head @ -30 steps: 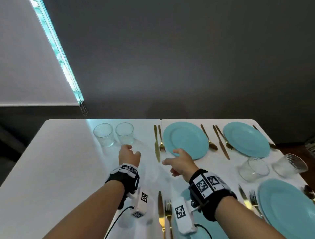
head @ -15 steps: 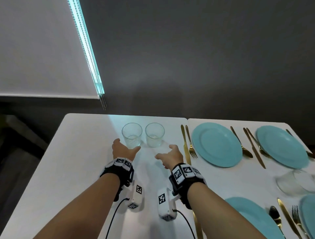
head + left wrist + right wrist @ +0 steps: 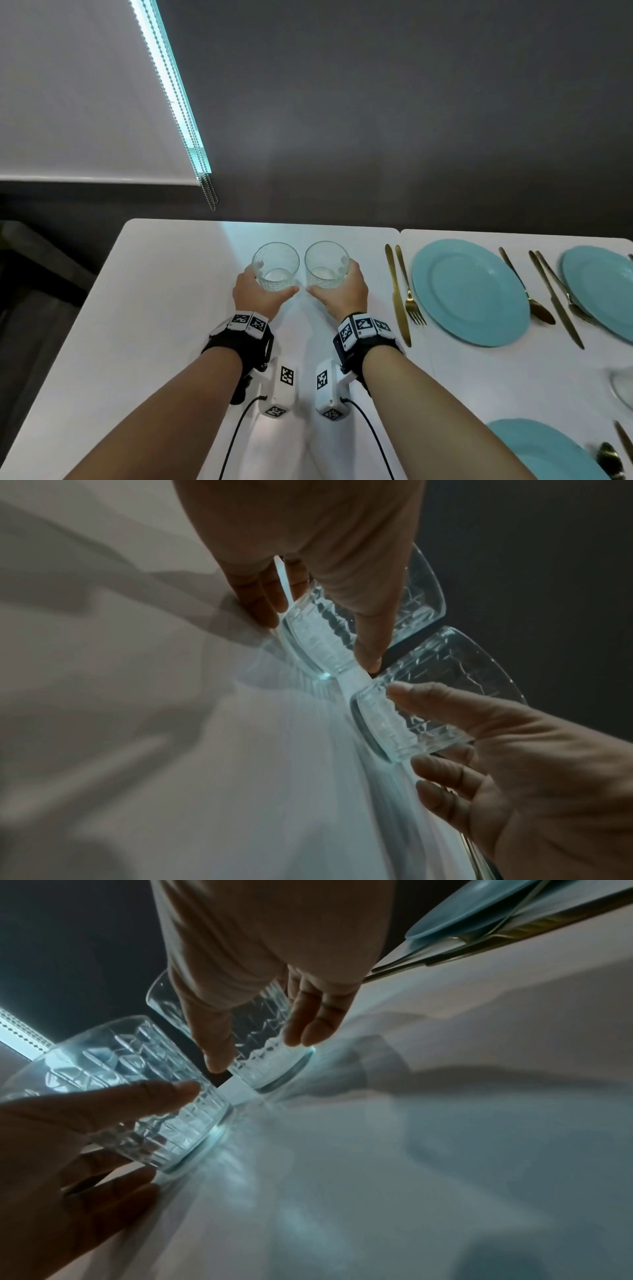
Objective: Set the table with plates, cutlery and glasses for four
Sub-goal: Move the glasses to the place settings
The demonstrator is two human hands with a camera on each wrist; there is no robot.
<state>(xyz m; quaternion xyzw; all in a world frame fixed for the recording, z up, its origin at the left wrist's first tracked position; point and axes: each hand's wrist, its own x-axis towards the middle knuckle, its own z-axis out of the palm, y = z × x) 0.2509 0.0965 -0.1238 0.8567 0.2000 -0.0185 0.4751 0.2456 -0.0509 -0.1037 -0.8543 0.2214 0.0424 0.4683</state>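
Two clear cut-pattern glasses stand side by side near the far edge of the white table (image 3: 154,308). My left hand (image 3: 274,281) curls round the left glass (image 3: 275,260), fingers on its left side and thumb low on its right. In the same way my right hand (image 3: 329,278) wraps the right glass (image 3: 325,258). The left wrist view shows the left hand (image 3: 318,639) round the left glass (image 3: 421,599), with the right hand (image 3: 407,729) on the right glass (image 3: 455,669). From the right wrist, the right hand (image 3: 257,1053) grips its glass (image 3: 260,1020). Both glass bases sit on the table.
A gold knife (image 3: 397,291) and fork (image 3: 409,291) lie just right of my right hand, beside a teal plate (image 3: 469,291). More teal plates (image 3: 603,284) (image 3: 544,448), gold cutlery and another glass (image 3: 623,387) lie further right. A dark wall stands behind the table.
Both hands have reached forward from short of the glasses and curled round them, one glass each. The glasses stand where they were.
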